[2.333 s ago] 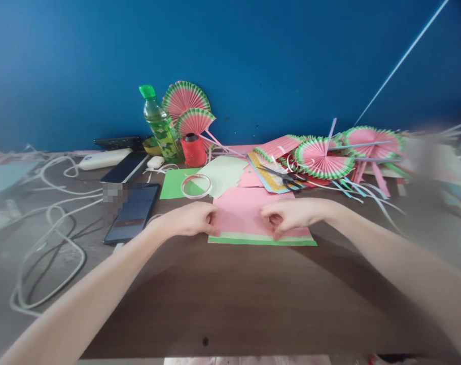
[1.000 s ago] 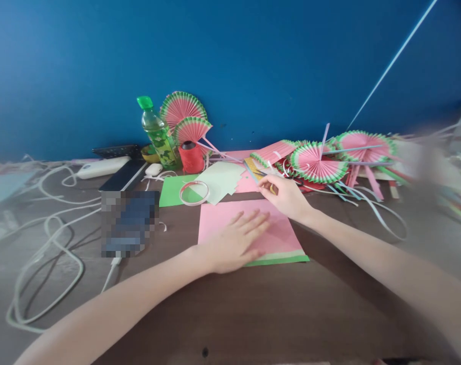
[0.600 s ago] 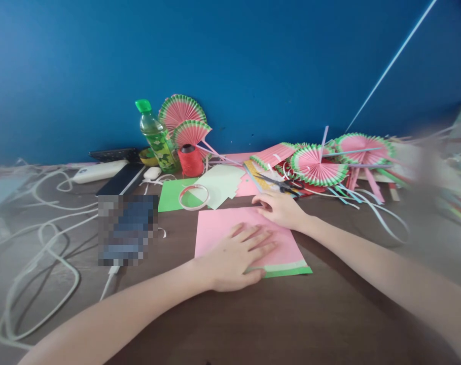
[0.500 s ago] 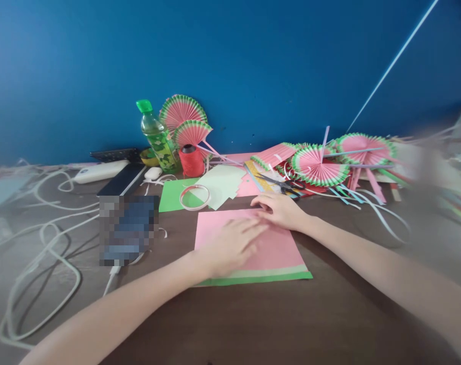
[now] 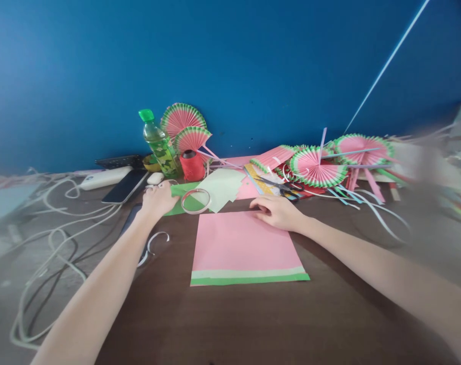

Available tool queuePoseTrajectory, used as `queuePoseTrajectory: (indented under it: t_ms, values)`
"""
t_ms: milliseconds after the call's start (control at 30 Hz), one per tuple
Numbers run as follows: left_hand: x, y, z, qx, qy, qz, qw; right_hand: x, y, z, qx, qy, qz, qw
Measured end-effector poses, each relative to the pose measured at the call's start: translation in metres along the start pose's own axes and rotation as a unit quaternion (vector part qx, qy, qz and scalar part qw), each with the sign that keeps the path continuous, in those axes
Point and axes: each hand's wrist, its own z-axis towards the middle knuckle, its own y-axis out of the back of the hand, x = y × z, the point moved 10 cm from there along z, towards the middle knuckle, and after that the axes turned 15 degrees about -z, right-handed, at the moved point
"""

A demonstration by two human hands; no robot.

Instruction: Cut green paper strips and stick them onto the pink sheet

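A pink sheet of paper [image 5: 241, 241] lies flat on the dark table, with pale and bright green strips along its near edge. My right hand [image 5: 278, 212] rests at its far right corner, fingers curled and thumb on the sheet. Farther left, my left hand [image 5: 160, 200] reaches to the left edge of a green sheet of paper [image 5: 183, 190]. Its fingers are bent down there, closed on the paper; the fingertips are partly hidden. On the green sheet sits a roll of tape [image 5: 196, 202]. Pale green paper pieces [image 5: 224, 185] lie alongside.
Behind stand a green-capped bottle [image 5: 160, 144], a red thread spool [image 5: 192, 166] and folded paper fans [image 5: 183, 121]. More fans [image 5: 317, 166] and black scissors [image 5: 285, 188] lie to the right. Phones [image 5: 126, 186] and white cables [image 5: 59, 238] crowd the left side.
My left hand has left the pink sheet and moved left and away from me to the green paper. My right hand has stayed at the pink sheet's corner.
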Motion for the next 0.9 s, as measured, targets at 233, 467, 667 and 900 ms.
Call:
queuePoseTrajectory:
  t_ms: [233,467,667,900]
  values:
    - [-0.024,0.029,-0.016,-0.067,-0.073,-0.119,0.988,0.001,0.001,0.001,0.004,-0.003,0.008,1.0]
    - [-0.019,0.116,-0.052,-0.33,-0.124,-0.24,0.905,0.0,0.001,0.002,-0.001,-0.009,0.018,1.0]
    - [-0.018,0.161,-0.084,-0.471,-0.184,-0.252,0.825,-0.036,0.017,0.002,0.022,-0.168,0.019,0.985]
    - [-0.046,0.138,-0.07,-0.342,-0.232,-0.332,0.848,-0.1,0.029,-0.015,0.128,-0.242,-0.147,0.95]
